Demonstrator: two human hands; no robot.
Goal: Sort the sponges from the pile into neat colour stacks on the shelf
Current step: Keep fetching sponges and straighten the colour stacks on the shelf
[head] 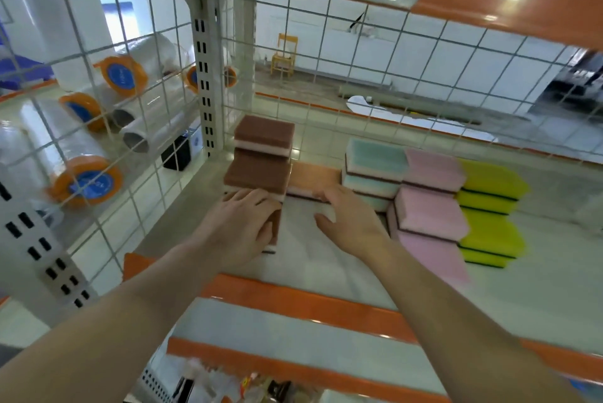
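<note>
Sponges of one colour lie directly under and just beyond both hands. The left hand (243, 223) curls its fingers over the near brown-topped rectangular sponge (275, 228), which stands tilted on edge at the front of the brown row; it appears to grip that sponge, though the thumb side is hidden. Beyond its fingertips, further back along the shelf, sit two more brown sponge stacks (261, 154), their long axes running across the shelf, left to right.

The right hand (350, 223) lies just to the right of the left, fingers loosely bent, fingertips touching the near edge of a flat orange-brown sponge with a pale underside (313, 179). Whether it pinches that sponge or only presses on it cannot be told. This sponge lies between the brown row and the teal stack, long axis across the shelf, so the right hand is nearer it.

Further right of the right hand stand the teal-and-white sponge stack (375, 167), then the pink sponge stacks (430, 206), then the yellow-green sponge stacks (489, 206). All rest on the white shelf with an orange front lip (293, 300), enclosed by a white wire grid (326, 76). Likely next comes squaring the tilted brown sponge into its row.
</note>
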